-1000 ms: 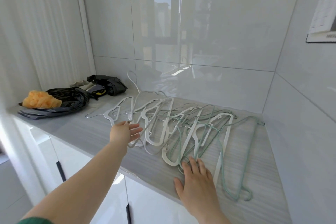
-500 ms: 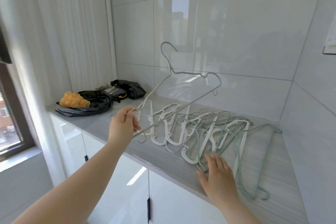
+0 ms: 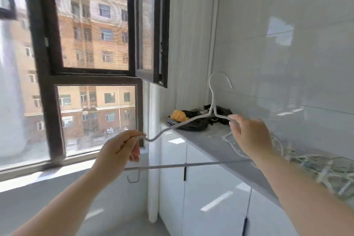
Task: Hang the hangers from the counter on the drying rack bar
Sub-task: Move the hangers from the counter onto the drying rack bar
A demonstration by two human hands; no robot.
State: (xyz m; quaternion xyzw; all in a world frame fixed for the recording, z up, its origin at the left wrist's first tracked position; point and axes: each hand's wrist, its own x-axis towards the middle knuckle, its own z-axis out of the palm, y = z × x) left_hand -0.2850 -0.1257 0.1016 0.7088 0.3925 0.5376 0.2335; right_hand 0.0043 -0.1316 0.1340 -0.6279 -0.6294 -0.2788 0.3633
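A white hanger (image 3: 193,119) is held up in the air in front of the counter, its hook pointing upward. My left hand (image 3: 119,151) is shut on its left shoulder end, level with the window sill. My right hand (image 3: 249,136) grips its right shoulder, just above the grey counter (image 3: 206,144). The hanger's lower bar (image 3: 182,165) runs between my two forearms. The pile of white and green hangers (image 3: 314,163) lies on the counter behind my right arm, partly hidden by it. No drying rack bar is in view.
A dark-framed window (image 3: 92,71) with an open sash fills the left side. Black bags (image 3: 199,120) and an orange object (image 3: 179,116) lie at the counter's far end. White cabinets (image 3: 206,193) stand under the counter; glossy tiles line the wall.
I have lifted the white hanger off the counter and turned left toward the window. My right hand left the pile and took hold of the hanger's right shoulder.
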